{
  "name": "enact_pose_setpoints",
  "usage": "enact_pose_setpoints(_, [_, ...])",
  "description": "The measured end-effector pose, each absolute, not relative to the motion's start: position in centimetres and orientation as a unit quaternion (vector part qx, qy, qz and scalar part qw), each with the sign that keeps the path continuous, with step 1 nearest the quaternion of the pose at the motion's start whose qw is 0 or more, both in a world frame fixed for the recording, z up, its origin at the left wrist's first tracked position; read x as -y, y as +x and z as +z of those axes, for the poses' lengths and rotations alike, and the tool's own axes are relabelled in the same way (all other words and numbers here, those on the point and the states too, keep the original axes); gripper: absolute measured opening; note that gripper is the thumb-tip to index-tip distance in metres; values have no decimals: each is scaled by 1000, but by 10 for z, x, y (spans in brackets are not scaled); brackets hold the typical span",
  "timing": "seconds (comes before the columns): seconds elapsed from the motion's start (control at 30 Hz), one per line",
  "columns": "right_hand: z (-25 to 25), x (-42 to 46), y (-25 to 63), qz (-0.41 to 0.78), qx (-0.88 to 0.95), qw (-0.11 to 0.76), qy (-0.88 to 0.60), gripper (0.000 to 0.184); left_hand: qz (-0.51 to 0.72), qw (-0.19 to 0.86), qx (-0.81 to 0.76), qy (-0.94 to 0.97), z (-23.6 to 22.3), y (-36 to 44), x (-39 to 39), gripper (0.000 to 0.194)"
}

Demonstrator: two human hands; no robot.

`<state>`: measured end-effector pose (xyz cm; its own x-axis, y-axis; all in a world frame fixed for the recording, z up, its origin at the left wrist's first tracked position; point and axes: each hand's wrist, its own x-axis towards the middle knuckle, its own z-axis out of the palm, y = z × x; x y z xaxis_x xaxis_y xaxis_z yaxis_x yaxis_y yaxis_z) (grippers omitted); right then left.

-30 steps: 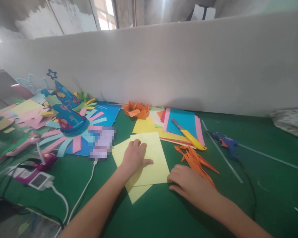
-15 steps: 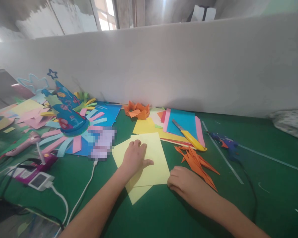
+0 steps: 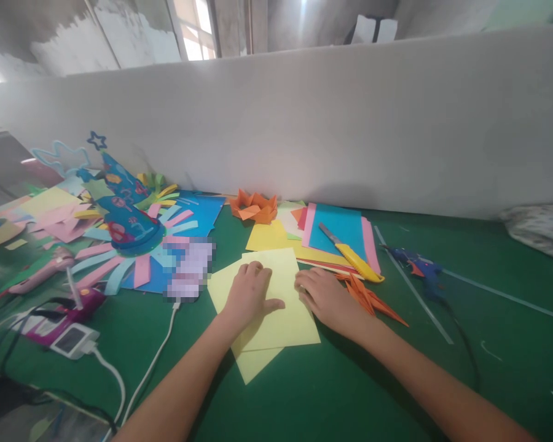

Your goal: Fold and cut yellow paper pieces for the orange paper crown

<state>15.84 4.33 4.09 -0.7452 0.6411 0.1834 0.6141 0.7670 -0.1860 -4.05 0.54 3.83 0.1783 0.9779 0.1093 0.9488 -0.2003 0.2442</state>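
On the desk (image 3: 276,408), the pale yellow sheets (image 3: 281,325) are pressed by the spread left hand (image 3: 249,293); their right edge is covered by the right hand (image 3: 325,298), its fingers bent, any grip unclear. Orange folded pieces (image 3: 373,299) are partly hidden beyond.

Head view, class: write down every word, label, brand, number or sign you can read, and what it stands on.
No text can be read.
Pale yellow sheets: no writing visible.
Blue party hat: patterns too blurred to tell any lettering.
Lilac object: pixelated.
White device: screen unreadable.
Yellow cutter: no legible marking.
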Motion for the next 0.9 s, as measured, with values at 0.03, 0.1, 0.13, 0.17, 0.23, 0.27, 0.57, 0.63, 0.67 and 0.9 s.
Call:
enact_pose_setpoints(0.03, [38, -50, 154, 39, 932, 115, -342, 13, 120, 60, -629, 766, 38, -41, -5, 55])
enact_pose_setpoints(0.1, [32, -63, 147, 23, 926, 120, -357, 11, 121, 62, -629, 765, 38, -41, -5, 56])
enact_pose_setpoints(0.13, [30, -68, 144, 18, 923, 123, -364, 11, 121, 63, -629, 765, 37, -42, -6, 57])
enact_pose_setpoints(0.17, [29, -73, 142, 16, 921, 126, -369, 10, 122, 64, -628, 766, 36, -42, -6, 57])
enact_pose_setpoints(0.23, [27, -80, 139, 12, 917, 132, -375, 9, 126, 61, -625, 768, 34, -42, -6, 58])
enact_pose_setpoints(0.27, [26, -82, 138, 11, 916, 134, -377, 9, 130, 60, -623, 769, 33, -43, -6, 58])
enact_pose_setpoints(0.57, [18, -101, 130, 40, 901, 185, -390, 9, 179, 120, -595, 774, 33, -42, -2, 48])
enact_pose_setpoints(0.63, [18, -106, 127, 53, 893, 209, -396, 14, 204, 141, -550, 797, 34, -41, 0, 41])
enact_pose_setpoints(0.67, [18, -109, 125, 60, 888, 221, -400, 17, 216, 145, -522, 812, 34, -40, 1, 35])
enact_pose_setpoints(0.9, [30, -121, 107, 100, 862, 298, -398, 17, 202, 147, -415, 875, 40, -29, 6, 18])
